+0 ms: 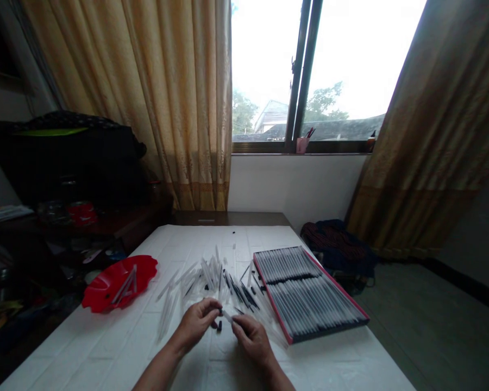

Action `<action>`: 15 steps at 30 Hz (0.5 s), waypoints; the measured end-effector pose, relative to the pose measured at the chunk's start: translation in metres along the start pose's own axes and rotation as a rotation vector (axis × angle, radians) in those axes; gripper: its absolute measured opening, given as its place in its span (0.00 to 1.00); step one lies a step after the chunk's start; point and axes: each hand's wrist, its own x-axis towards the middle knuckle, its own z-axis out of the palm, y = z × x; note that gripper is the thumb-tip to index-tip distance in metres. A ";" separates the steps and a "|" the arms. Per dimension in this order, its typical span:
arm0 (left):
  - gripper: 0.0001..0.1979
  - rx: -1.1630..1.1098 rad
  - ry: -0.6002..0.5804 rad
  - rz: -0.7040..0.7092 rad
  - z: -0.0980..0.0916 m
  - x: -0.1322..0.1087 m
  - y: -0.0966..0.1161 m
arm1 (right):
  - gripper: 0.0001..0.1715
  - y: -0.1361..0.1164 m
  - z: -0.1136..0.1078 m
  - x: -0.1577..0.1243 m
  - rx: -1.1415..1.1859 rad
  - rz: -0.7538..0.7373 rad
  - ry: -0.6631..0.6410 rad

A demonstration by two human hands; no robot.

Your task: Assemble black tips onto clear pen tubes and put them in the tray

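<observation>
Near the table's front, my left hand [199, 321] pinches a small black piece, like a pen cap or plug, between thumb and fingers. My right hand [253, 335] grips a whitish translucent pen barrel [227, 315], its end pointing at the black piece; whether the two touch I cannot tell. Just below my left fingertips lies another small black cap [219, 326]. Beyond my hands spreads a loose pile of clear pen barrels [212, 271], with thin dark sticks [240, 290] and small black pieces among them.
To the right, a red-edged box [309, 293] holds two rows of clear pens with black ends. A red scalloped plate [146, 264] with a few clear tubes is at left. All stand on a white table [106, 353]. Dark cloth [338, 247] lies beyond the table's right edge.
</observation>
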 end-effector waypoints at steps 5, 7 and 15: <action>0.09 0.166 -0.036 0.061 -0.005 0.000 -0.007 | 0.12 -0.009 -0.002 -0.001 -0.119 -0.025 -0.054; 0.09 0.208 -0.041 0.061 -0.008 -0.001 -0.006 | 0.13 -0.013 -0.001 -0.003 -0.182 -0.031 -0.059; 0.08 0.235 -0.038 0.047 -0.013 -0.007 -0.005 | 0.04 -0.016 0.002 -0.007 -0.355 -0.113 -0.017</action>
